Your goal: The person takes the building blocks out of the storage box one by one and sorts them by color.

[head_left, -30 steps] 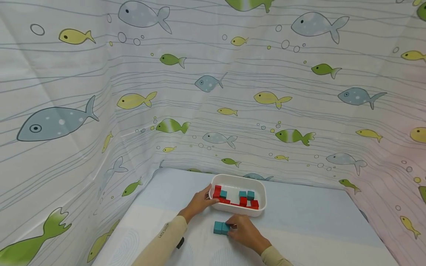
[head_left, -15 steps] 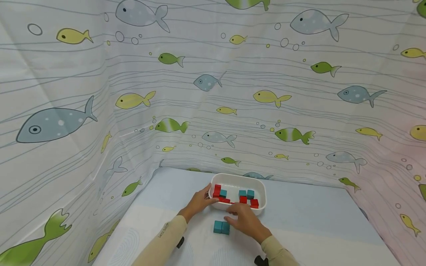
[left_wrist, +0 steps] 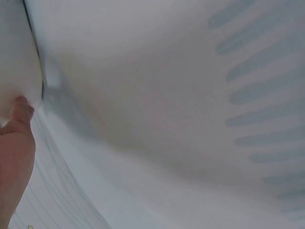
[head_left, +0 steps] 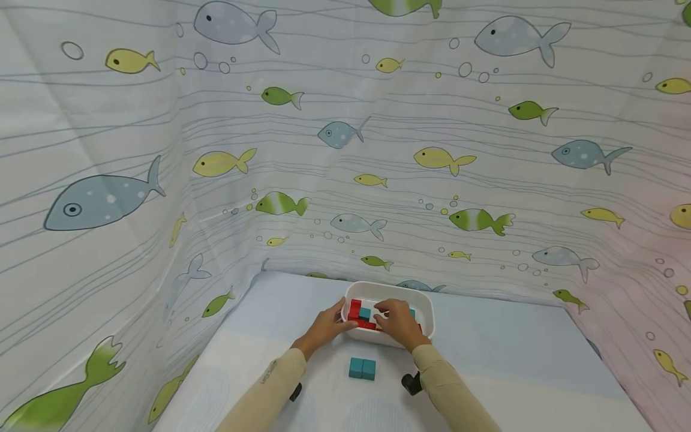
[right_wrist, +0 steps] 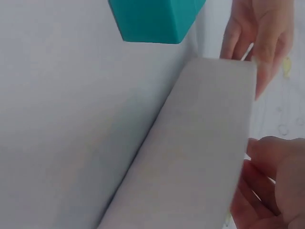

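Observation:
A white plastic bin (head_left: pixel 396 289) stands toward the back of the table, with red blocks (head_left: pixel 355 309) and teal blocks (head_left: pixel 364 314) inside. My left hand (head_left: pixel 326 327) grips the bin's left end, thumb over the near rim. My right hand (head_left: pixel 400 324) reaches over the near rim, its fingers bent down into the bin and a gap showing between thumb and forefinger. It hides some blocks; no held block shows. Two teal blocks (head_left: pixel 362 369) sit side by side in front of the bin. The right wrist view shows a teal block (right_wrist: pixel 152 19) beside the bin wall (right_wrist: pixel 190 143).
A light blue and white patterned cloth (head_left: pixel 518 372) covers the table. Curtains printed with fish (head_left: pixel 475 219) rise behind and at both sides, close behind the bin. A black wrist device (head_left: pixel 412 384) sits under the right forearm.
My right hand has left the pair of teal blocks, risen past the near rim and moved into the bin. The two blocks stay on the table; my left hand keeps its grip.

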{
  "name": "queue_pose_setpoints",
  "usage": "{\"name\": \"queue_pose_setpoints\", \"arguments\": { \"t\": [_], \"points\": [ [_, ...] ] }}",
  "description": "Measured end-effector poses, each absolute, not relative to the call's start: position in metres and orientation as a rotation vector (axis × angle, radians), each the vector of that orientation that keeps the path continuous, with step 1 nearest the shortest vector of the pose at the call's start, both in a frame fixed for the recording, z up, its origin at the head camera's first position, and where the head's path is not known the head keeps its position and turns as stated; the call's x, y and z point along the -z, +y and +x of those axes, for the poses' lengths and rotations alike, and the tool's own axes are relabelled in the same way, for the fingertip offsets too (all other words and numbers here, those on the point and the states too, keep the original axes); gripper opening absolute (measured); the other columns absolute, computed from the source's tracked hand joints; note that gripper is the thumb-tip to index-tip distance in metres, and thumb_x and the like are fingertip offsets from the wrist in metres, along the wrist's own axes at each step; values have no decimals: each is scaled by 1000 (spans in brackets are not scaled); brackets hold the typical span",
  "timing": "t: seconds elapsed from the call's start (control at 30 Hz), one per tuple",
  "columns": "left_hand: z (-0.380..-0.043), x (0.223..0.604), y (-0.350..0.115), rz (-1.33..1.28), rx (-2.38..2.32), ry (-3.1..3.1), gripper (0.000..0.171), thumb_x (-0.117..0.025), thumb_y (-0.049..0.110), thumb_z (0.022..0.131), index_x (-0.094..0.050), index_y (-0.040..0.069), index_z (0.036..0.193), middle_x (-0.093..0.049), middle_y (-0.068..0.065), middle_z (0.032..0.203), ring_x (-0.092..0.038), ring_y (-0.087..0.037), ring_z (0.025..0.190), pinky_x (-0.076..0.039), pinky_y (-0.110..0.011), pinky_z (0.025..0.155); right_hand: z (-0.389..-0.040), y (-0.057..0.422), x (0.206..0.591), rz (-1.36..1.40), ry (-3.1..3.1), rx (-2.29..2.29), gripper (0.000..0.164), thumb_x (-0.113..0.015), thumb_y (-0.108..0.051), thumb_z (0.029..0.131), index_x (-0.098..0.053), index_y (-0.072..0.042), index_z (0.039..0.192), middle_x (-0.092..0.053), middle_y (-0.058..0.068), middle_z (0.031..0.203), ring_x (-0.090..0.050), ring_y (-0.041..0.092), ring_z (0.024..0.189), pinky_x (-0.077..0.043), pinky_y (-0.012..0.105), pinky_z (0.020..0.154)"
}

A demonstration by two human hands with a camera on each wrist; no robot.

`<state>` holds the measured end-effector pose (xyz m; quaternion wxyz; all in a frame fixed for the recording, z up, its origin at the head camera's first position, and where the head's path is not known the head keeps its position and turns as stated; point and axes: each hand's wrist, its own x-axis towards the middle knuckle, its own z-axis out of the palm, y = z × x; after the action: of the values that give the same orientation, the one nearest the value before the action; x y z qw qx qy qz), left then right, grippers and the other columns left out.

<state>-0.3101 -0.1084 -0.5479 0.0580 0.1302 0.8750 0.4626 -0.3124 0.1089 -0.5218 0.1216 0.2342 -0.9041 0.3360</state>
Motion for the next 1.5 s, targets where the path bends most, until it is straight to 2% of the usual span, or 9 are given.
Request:
{"name": "queue_pose_setpoints", "arguments": {
  "t": [0.33, 0.57, 0.77, 1.1, 1.5],
  "points": [
    [-308, 542, -108, 432, -1403, 2639, 84, -60, 48, 76, -17, 14, 140, -23, -2, 141, -37, -22, 121, -39, -37, 91, -335, 103, 532, 607, -2781, -1049, 29, -66, -13, 77, -64, 0, 103, -64, 12, 97, -60, 23, 86, -51, 35, 71],
    [-308, 544, -108, 418, -1399, 2640, 84, -61, 45, 75, -18, 13, 140, -24, -4, 141, -37, -22, 121, -39, -36, 91, -337, 99, 540, 628, -2775, -1039, 27, -66, -9, 76, -64, 1, 101, -64, 13, 95, -60, 24, 85, -51, 35, 69],
    [-309, 547, -106, 392, -1410, 2629, 84, -63, 42, 75, -18, 14, 140, -24, -2, 141, -37, -21, 121, -40, -34, 89, -339, 96, 544, 555, -2816, -1058, 28, -65, -12, 76, -64, -1, 103, -64, 10, 94, -58, 25, 87, -50, 38, 74],
    [-311, 547, -107, 404, -1415, 2642, 83, -63, 42, 75, -19, 13, 140, -24, -2, 141, -38, -21, 120, -41, -33, 89, -345, 93, 545, 523, -2833, -1098, 26, -66, -13, 75, -66, -4, 100, -64, 7, 92, -57, 22, 85, -50, 37, 73],
    [-308, 542, -108, 413, -1419, 2648, 84, -63, 42, 75, -19, 11, 140, -23, -4, 141, -38, -22, 120, -40, -34, 90, -341, 94, 543, 564, -2807, -1115, 26, -66, -11, 76, -66, -3, 101, -65, 6, 92, -56, 14, 81, -49, 35, 76]
  ]
}}
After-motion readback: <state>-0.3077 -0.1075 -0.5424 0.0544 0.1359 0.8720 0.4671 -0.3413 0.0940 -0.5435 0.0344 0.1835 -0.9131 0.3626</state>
